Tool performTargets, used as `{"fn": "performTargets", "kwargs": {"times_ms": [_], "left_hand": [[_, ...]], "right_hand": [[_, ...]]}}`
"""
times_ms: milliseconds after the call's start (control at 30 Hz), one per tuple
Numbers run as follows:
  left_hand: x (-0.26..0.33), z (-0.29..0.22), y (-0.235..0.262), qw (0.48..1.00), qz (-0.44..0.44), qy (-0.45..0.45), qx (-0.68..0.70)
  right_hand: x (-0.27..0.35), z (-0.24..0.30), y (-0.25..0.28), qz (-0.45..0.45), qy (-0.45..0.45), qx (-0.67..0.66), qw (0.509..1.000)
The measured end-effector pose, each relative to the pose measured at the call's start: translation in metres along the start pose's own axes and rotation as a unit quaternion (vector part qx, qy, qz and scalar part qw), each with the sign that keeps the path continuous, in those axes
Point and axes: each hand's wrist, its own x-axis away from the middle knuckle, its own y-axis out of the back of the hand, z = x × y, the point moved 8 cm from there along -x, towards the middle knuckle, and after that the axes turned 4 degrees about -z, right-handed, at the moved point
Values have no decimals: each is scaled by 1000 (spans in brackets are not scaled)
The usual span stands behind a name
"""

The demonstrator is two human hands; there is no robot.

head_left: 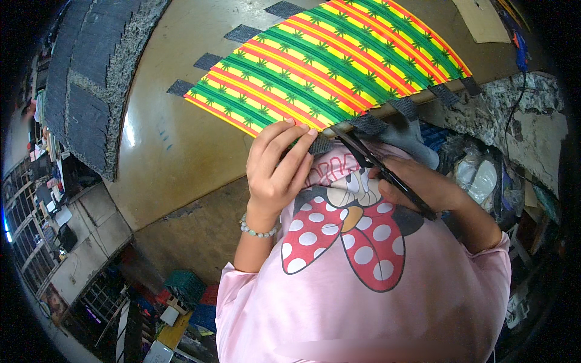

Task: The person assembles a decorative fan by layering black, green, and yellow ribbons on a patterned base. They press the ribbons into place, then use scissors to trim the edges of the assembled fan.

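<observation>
A sheet striped in green, yellow and red point(330, 63) lies on a tan worktable point(175, 145), with dark grey tabs point(180, 88) sticking out from its edges. My left hand point(277, 166) presses on the sheet's near edge, its fingers pinching a dark tab point(319, 145). My right hand point(417, 184) grips black scissors point(378, 166) whose blades point up-left toward that tab, close beside my left fingertips. A bead bracelet point(257, 230) circles my left wrist. I wear a pink shirt with a cartoon print.
A stack of dark grey foam sheets point(91, 78) stands at the table's left end. A rough grey wall point(514, 115) and bags are at the right. Shelves, crates and clutter fill the floor at lower left point(181, 290). A tan sheet point(481, 21) lies at the far corner.
</observation>
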Motion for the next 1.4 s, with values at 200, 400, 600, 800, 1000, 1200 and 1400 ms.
{"fn": "performTargets", "kwargs": {"times_ms": [200,400,600,800,1000,1200,1400], "left_hand": [[5,-4,1,999,-47,-25,-6],[6,-1,-1,998,-56,-39,-9],[7,0,-2,998,-45,-32,-14],[5,0,-2,998,-45,-27,-18],[5,-1,-3,999,-41,-26,-20],[4,0,-3,999,-38,-24,-19],[5,0,-1,999,-15,-16,-31]], "right_hand": [[-18,2,-7,-29,-12,39,999],[-26,2,-7,-54,-20,51,997],[-26,-3,-6,-58,-43,33,997],[-25,-6,-6,-77,-59,37,995],[-25,-7,-9,-33,-67,22,997],[-25,-16,-7,-37,-132,-3,991],[-27,-2,-2,-67,-78,-51,993]]}}
